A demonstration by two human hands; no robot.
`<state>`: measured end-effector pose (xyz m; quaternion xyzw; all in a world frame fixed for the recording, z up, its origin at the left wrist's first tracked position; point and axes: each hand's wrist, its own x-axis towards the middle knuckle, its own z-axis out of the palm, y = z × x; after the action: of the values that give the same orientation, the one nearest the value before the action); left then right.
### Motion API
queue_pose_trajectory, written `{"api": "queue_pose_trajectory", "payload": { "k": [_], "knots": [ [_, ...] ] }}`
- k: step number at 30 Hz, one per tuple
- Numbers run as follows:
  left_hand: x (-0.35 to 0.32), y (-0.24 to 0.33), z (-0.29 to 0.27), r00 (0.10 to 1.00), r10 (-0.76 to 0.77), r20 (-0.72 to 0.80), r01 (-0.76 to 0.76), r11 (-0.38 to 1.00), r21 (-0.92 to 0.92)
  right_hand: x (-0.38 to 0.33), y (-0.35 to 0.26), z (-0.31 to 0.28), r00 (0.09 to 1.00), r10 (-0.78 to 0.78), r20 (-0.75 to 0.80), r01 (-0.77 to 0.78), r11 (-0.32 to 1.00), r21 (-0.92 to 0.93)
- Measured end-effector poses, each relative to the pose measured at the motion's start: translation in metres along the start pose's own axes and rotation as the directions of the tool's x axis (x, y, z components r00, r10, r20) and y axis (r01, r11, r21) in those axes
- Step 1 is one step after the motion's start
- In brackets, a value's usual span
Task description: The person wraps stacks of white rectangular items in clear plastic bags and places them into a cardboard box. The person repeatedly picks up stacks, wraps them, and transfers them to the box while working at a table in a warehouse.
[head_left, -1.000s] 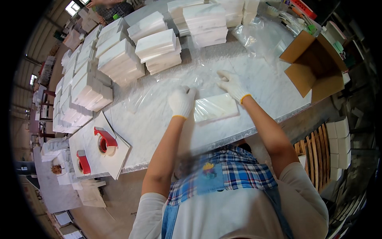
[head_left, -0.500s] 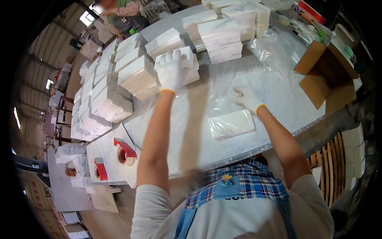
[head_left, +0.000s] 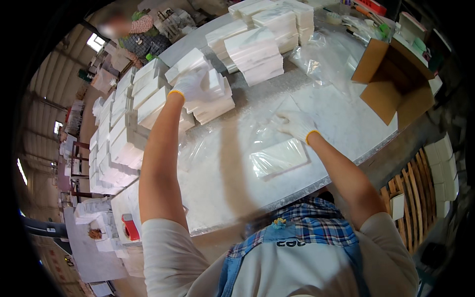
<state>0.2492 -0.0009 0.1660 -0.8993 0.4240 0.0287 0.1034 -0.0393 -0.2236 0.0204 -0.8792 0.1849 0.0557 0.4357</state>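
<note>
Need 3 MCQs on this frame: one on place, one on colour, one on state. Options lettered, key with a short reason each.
1. Where is the open cardboard box?
A. at the table's far right edge
B. on the floor at the left
C. under the left hand

2. What colour are the cuffs of the white gloves?
A. blue
B. yellow-orange
C. black

3. What state is the white slab near the right hand in?
A. bare
B. inside a clear plastic bag
C. packed in the box

Key:
1 A: the box sits by the right rim of the marble table.
2 B: a yellow-orange band shows at each wrist.
3 B: glossy clear film wraps the slab, and the right hand rests on that plastic. The left hand meanwhile reaches to a stack of white slabs.
</note>
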Motion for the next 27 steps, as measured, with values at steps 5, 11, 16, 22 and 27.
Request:
{"api": "queue_pose_trajectory", "payload": {
  "k": [5, 11, 16, 22, 27],
  "knots": [
    [-0.025, 0.010, 0.004, 0.981, -0.013, -0.195, 0.029, 0.996, 0.079, 0.006, 0.009, 0.007, 0.998, -0.055, -0.022, 0.055, 0.998, -0.016],
    [-0.089, 0.125, -0.003, 0.990, 0.114, -0.083, -0.112, 0.993, 0.029, 0.030, 0.032, 0.018, 0.994, -0.109, -0.016, 0.109, 0.994, 0.008],
    [-0.136, 0.215, 0.017, 0.968, 0.247, 0.042, -0.241, 0.964, -0.113, 0.029, 0.030, 0.014, 0.996, -0.078, 0.050, 0.073, 0.992, 0.106],
    [-0.141, 0.257, 0.054, 0.975, 0.211, -0.074, -0.220, 0.964, -0.150, 0.038, 0.034, 0.016, 0.993, -0.053, 0.101, 0.031, 0.977, 0.211],
    [-0.135, 0.261, 0.068, 0.974, 0.211, -0.081, -0.220, 0.968, -0.121, 0.039, 0.039, 0.015, 0.992, -0.088, 0.092, 0.064, 0.969, 0.239]
  ]
}}
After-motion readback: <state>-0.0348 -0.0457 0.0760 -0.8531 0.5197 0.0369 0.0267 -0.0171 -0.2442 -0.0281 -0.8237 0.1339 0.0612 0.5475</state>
